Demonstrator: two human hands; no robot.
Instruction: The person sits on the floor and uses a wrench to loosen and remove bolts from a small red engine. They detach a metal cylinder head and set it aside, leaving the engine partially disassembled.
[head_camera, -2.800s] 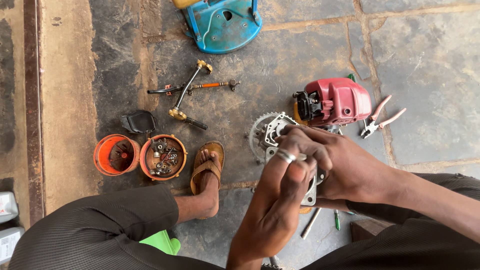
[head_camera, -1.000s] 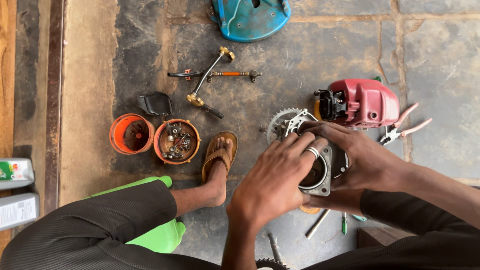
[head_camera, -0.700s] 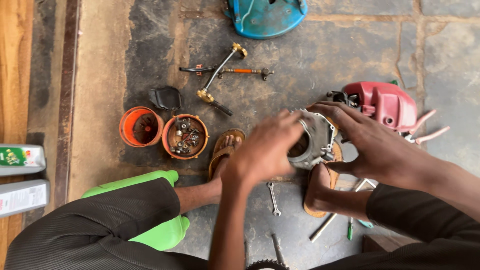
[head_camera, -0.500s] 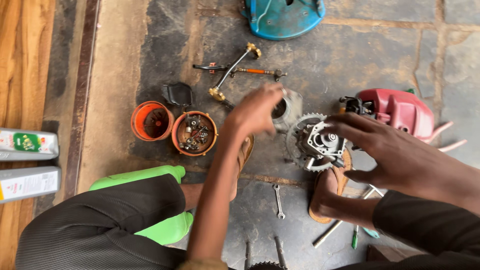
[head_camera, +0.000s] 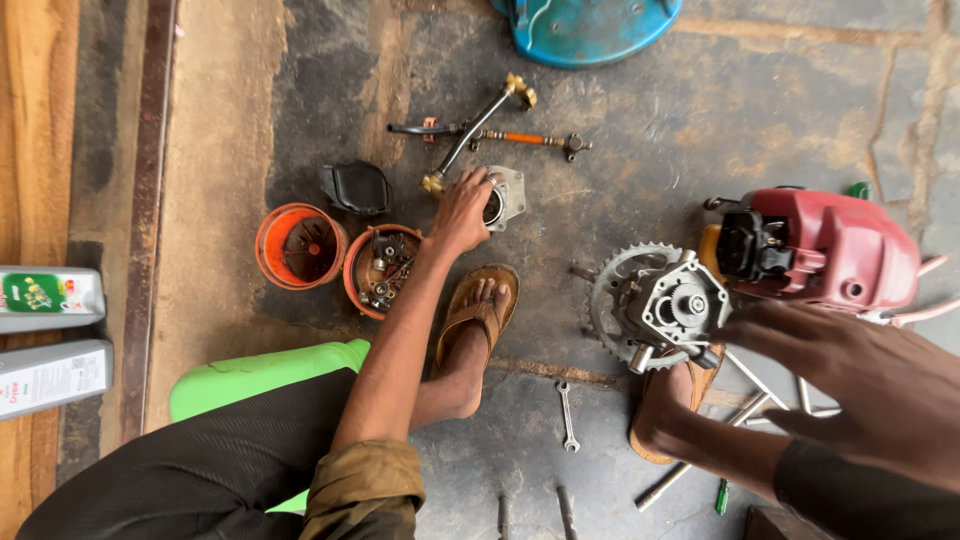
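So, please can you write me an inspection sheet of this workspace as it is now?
Surface: dark stone floor, stained.
Job's things: grey metal housing on the floor under the left hand; engine block with toothed wheel by the right foot.
Clutter: two orange cups, one holding small parts; small spanner; rods; red engine cover; blue shell.
Hands: left hand on the housing; right hand open, empty, raised near the camera.
Cables: nothing seen.
Surroundings: green stool; two bottles at the left edge.

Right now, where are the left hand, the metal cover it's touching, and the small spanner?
left hand (head_camera: 462, 208), head view, back of hand.
metal cover (head_camera: 508, 192), head view, right flange.
spanner (head_camera: 568, 416), head view, mid-shaft.
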